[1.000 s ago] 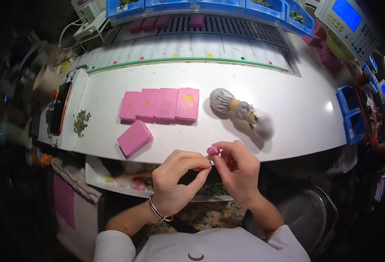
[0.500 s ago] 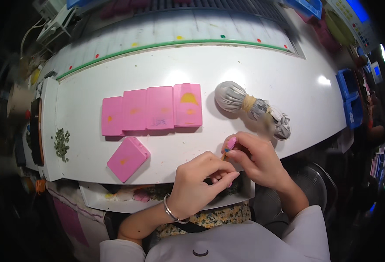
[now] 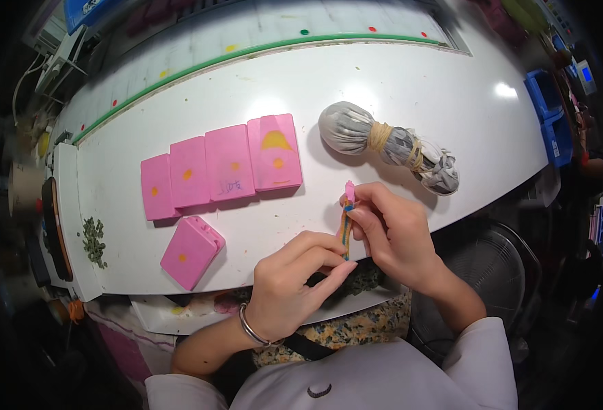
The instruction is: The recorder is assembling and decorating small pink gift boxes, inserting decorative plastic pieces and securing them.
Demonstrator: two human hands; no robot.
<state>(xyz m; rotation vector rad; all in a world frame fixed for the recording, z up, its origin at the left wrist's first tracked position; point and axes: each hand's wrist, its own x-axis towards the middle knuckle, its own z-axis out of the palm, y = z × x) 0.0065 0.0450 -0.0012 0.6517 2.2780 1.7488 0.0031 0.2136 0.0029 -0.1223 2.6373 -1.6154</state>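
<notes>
A thin pink piece with yellow and blue streaks is held upright over the table's front edge. My right hand pinches its upper part between thumb and fingers. At its lower end my left hand, with a silver bangle at the wrist, closes thumb against fingers. Fingertips hide parts of the piece, and its exact kind does not show. To the left lies a single pink block, turned askew, with notches along one edge. Behind it, several pink blocks with yellow marks form a touching row.
A grey-white cloth bundle tied with tan bands lies behind my right hand. Green granules are heaped at the left. Below the table edge is an open drawer with scraps. Blue bins stand at right, a fan below.
My hands have drawn slightly apart, showing more of the streaked piece, now more upright between them. The whole view has tilted and shifted; the blocks and bundle keep their places on the table.
</notes>
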